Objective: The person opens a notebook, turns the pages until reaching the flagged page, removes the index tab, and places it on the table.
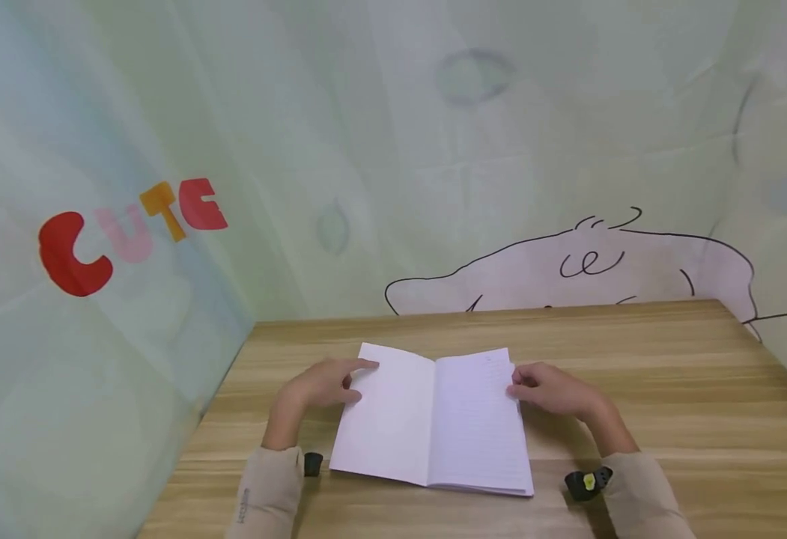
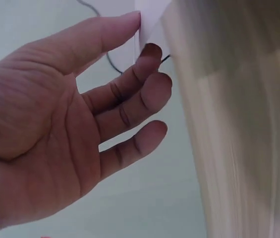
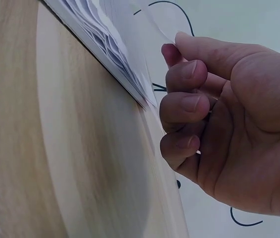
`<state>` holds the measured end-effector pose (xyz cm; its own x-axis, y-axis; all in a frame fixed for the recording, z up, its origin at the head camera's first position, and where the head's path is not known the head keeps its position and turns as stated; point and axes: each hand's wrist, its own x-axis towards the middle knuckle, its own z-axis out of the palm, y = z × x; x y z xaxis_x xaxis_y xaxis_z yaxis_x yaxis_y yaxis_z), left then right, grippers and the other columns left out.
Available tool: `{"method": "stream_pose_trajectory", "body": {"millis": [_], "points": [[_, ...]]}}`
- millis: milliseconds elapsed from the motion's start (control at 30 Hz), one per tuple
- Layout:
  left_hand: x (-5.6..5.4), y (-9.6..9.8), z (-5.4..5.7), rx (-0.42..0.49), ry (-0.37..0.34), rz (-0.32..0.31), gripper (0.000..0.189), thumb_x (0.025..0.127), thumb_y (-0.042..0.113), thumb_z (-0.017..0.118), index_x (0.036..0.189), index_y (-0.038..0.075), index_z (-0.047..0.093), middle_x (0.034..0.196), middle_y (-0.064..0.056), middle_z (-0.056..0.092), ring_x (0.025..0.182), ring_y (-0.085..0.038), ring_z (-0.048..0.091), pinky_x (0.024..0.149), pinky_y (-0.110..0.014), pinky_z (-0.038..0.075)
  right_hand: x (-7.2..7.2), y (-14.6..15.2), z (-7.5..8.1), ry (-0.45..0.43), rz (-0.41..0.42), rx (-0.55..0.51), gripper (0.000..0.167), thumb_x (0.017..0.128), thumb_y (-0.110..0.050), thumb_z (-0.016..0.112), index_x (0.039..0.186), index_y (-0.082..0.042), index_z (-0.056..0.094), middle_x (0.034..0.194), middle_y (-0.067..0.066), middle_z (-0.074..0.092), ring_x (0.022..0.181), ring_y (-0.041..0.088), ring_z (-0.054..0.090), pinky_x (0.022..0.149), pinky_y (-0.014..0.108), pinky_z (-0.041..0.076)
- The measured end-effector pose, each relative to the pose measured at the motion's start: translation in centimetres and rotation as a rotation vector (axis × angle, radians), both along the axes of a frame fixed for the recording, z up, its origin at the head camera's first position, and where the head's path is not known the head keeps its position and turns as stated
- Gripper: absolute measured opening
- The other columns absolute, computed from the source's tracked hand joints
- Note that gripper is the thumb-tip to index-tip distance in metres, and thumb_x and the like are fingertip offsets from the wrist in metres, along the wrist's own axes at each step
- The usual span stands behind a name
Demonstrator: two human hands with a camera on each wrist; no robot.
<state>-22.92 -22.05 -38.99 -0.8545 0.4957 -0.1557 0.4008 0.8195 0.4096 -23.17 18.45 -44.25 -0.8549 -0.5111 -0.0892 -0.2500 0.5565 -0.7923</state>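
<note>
An open notebook (image 1: pixel 393 427) lies on the wooden table, its left side blank and its right side a lined page (image 1: pixel 477 427). My left hand (image 1: pixel 322 383) rests at the left edge, with the index finger stretched over the blank side and the thumb touching the edge. In the left wrist view, the other fingers of the left hand (image 2: pixel 80 109) hang loosely bent below the paper. At the upper right edge, my right hand (image 1: pixel 558 389) pinches a page between thumb and index finger. The right wrist view shows the right hand (image 3: pixel 229 109) with its remaining fingers curled, beside the stacked sheets (image 3: pixel 105 39).
The wooden table (image 1: pixel 690 389) stretches beyond the notebook on both sides. Behind it hangs a pale printed cloth (image 1: pixel 366 150) with a cartoon outline; coloured letters mark the left side. Dark wrist straps (image 1: pixel 588 483) sit at the sleeve cuffs.
</note>
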Motion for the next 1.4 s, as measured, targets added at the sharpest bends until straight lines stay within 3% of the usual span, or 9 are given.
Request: {"method": "stream_pose_trajectory", "body": {"millis": [233, 467, 600, 733, 833, 967, 1067, 1200, 1400], "points": [[0.1, 0.9, -0.9, -0.164, -0.001, 0.059, 0.055, 0.091, 0.009, 0.073, 0.143, 0.015, 0.056, 0.099, -0.008, 0.065, 0.073, -0.016, 0.048, 0.066, -0.032, 0.041, -0.1, -0.1, 0.0, 0.007, 0.024, -0.006, 0.018, 0.099, -0.018, 0.063, 0.085, -0.007, 0.058, 0.073, 0.000, 0.046, 0.069, 0.017, 0.044, 0.060, 0.028, 0.035], [0.9, 1.1, -2.1, -0.240, -0.017, 0.062, 0.060, 0.086, 0.007, 0.075, 0.143, 0.017, 0.057, 0.068, 0.001, 0.051, 0.060, -0.011, 0.041, 0.054, -0.026, 0.034, 0.1, -0.2, 0.0, -0.014, 0.026, -0.014, 0.018, 0.098, -0.018, 0.063, 0.086, -0.007, 0.058, 0.074, 0.000, 0.046, 0.070, 0.017, 0.043, 0.060, 0.028, 0.035], [1.3, 1.4, -2.3, -0.256, -0.016, 0.064, 0.061, 0.084, 0.006, 0.077, 0.140, 0.017, 0.059, 0.068, 0.001, 0.052, 0.062, -0.012, 0.044, 0.055, -0.028, 0.037, 0.3, -0.3, 0.0, -0.021, 0.044, -0.021, 0.018, 0.098, -0.017, 0.063, 0.085, -0.007, 0.058, 0.073, -0.001, 0.045, 0.070, 0.017, 0.043, 0.060, 0.028, 0.035], [1.4, 2.0, -2.1, -0.286, -0.001, 0.073, 0.059, 0.080, 0.008, 0.082, 0.135, 0.016, 0.063, 0.091, -0.009, 0.067, 0.081, -0.021, 0.057, 0.070, -0.038, 0.048, 0.3, -0.3, 0.0, -0.012, 0.056, -0.022, 0.019, 0.098, -0.017, 0.064, 0.083, -0.007, 0.057, 0.072, -0.001, 0.045, 0.069, 0.016, 0.043, 0.060, 0.027, 0.034], [1.6, 2.5, -1.7, -0.302, -0.019, 0.087, 0.057, 0.078, 0.011, 0.084, 0.132, 0.016, 0.064, 0.118, -0.015, 0.067, 0.106, -0.031, 0.061, 0.089, -0.048, 0.049, 0.3, -0.3, 0.2, -0.006, 0.053, -0.020, 0.019, 0.098, -0.018, 0.064, 0.084, -0.007, 0.057, 0.072, -0.001, 0.045, 0.069, 0.017, 0.043, 0.060, 0.027, 0.034], [1.7, 3.2, -1.2, -0.318, -0.038, 0.088, 0.052, 0.077, 0.013, 0.085, 0.126, 0.017, 0.068, 0.122, -0.014, 0.067, 0.114, -0.035, 0.060, 0.095, -0.051, 0.047, 0.2, -0.3, 0.5, -0.004, 0.044, -0.022, 0.018, 0.099, -0.019, 0.064, 0.087, -0.007, 0.058, 0.074, 0.000, 0.046, 0.072, 0.017, 0.044, 0.062, 0.029, 0.035], [1.8, 3.7, -0.8, -0.307, -0.003, 0.044, 0.044, 0.078, 0.014, 0.085, 0.119, 0.018, 0.070, 0.100, -0.007, 0.069, 0.095, -0.025, 0.063, 0.084, -0.046, 0.050, 0.1, -0.4, 0.5, -0.001, 0.035, -0.029, 0.017, 0.099, -0.021, 0.063, 0.089, -0.007, 0.060, 0.076, 0.000, 0.048, 0.074, 0.018, 0.046, 0.063, 0.030, 0.036], [1.5, 4.6, -0.4, -0.241, 0.099, -0.068, 0.035, 0.082, 0.013, 0.079, 0.115, 0.015, 0.069, 0.075, 0.002, 0.057, 0.073, -0.014, 0.054, 0.066, -0.036, 0.047, -0.1, -0.4, 0.3, 0.014, 0.026, -0.039, 0.016, 0.100, -0.021, 0.062, 0.092, -0.007, 0.061, 0.079, 0.001, 0.050, 0.076, 0.018, 0.047, 0.065, 0.031, 0.038], [0.6, 6.3, -1.2, -0.167, 0.265, -0.172, 0.049, 0.087, 0.016, 0.073, 0.134, 0.013, 0.060, 0.076, 0.003, 0.055, 0.070, -0.011, 0.050, 0.063, -0.030, 0.043, -0.1, -0.4, 0.2, 0.035, 0.016, -0.086, 0.016, 0.101, -0.020, 0.060, 0.091, -0.007, 0.058, 0.076, 0.000, 0.048, 0.072, 0.017, 0.047, 0.062, 0.028, 0.039]]}}
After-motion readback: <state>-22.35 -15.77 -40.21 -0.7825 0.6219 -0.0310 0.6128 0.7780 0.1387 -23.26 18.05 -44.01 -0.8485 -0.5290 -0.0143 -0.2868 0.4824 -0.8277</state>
